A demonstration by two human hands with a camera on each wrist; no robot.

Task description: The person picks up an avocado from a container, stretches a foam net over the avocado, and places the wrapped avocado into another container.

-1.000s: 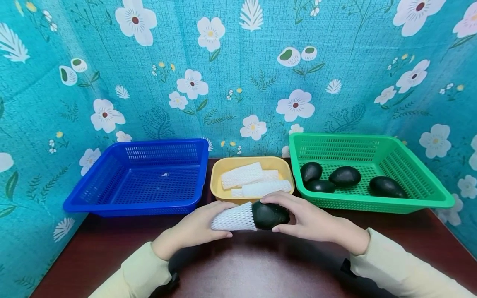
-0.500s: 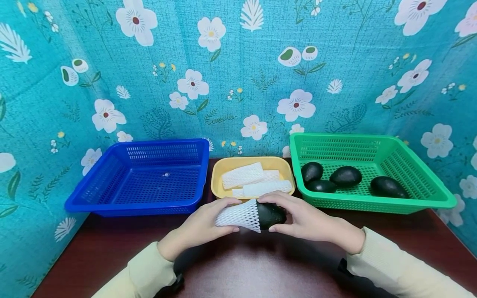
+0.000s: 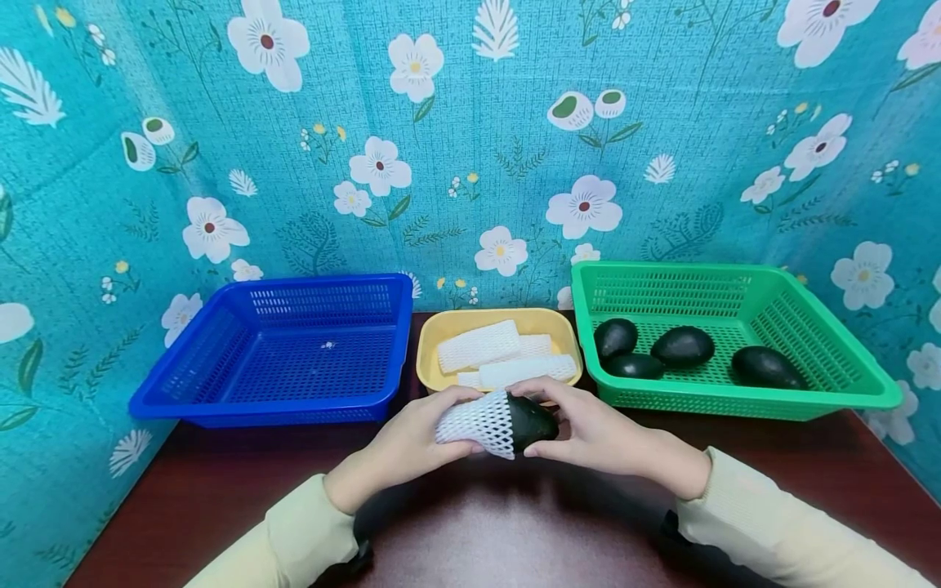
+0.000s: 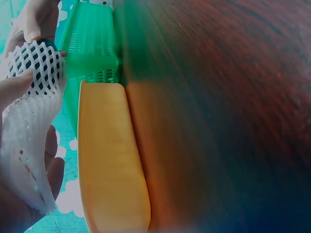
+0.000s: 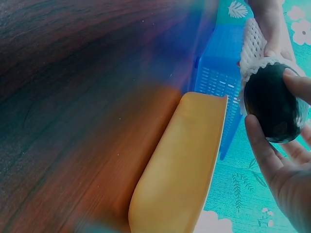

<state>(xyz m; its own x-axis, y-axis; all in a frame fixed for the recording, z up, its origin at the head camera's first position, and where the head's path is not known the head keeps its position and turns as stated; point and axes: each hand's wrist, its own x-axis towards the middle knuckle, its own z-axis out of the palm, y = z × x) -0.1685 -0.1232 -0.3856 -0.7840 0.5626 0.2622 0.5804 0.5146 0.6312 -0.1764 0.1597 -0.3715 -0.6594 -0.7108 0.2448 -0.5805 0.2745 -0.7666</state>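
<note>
Above the table, in front of the yellow tub, a dark avocado [image 3: 532, 424] sits partly inside a white foam net sleeve [image 3: 481, 423]. My left hand [image 3: 412, 433] grips the sleeve from the left, its thumb pressed on the mesh. From the right, my right hand [image 3: 599, 429] holds the bare end of the avocado between thumb and fingers. The right wrist view shows the dark rounded end of the avocado [image 5: 273, 103] sticking out of the sleeve's scalloped edge. In the left wrist view the stretched mesh of the sleeve [image 4: 36, 68] covers part of the avocado, while its tail hangs loose.
A yellow tub [image 3: 426, 367] with several flat foam sleeves [image 3: 478, 346] stands at the middle back. To its left is a blue basket [image 3: 272, 408] with a small white scrap inside. On the right, a green basket [image 3: 742, 400] holds several avocados [image 3: 682, 348]. A patterned cloth hangs behind.
My left hand has moved right along with the sleeve, which now covers more of the avocado. My right hand has shifted slightly left. The baskets and tub stay where they were.
</note>
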